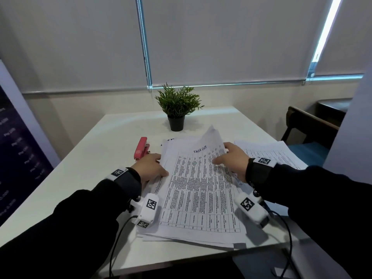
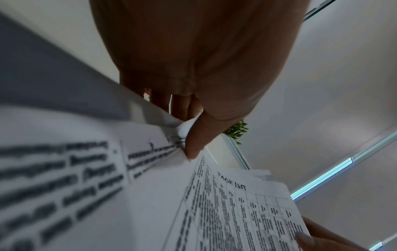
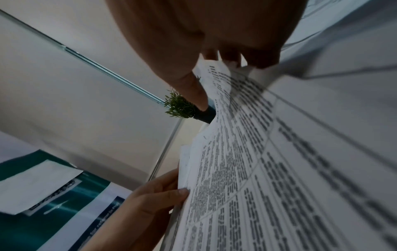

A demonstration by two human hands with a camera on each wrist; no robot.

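A stack of printed sheets [image 1: 201,194], topped by a table headed "TASK LIST", lies on the white table [image 1: 86,170]. My left hand [image 1: 159,166] grips the stack's left edge: the thumb [image 2: 192,151] lies on top and the fingers reach under the sheets. My right hand [image 1: 229,156] pinches the top sheets near the far right corner, thumb on the print and fingers behind. That corner [image 1: 213,133] curls upward. In the right wrist view the sheets [image 3: 268,169] bend up against my right hand [image 3: 204,34], with the left hand [image 3: 150,200] at their far edge.
A red stapler [image 1: 141,149] lies just left of the stack, beyond my left hand. A small potted plant [image 1: 178,106] stands at the back of the table. More printed sheets [image 1: 269,153] lie to the right. A chair [image 1: 310,127] stands past the table's right edge.
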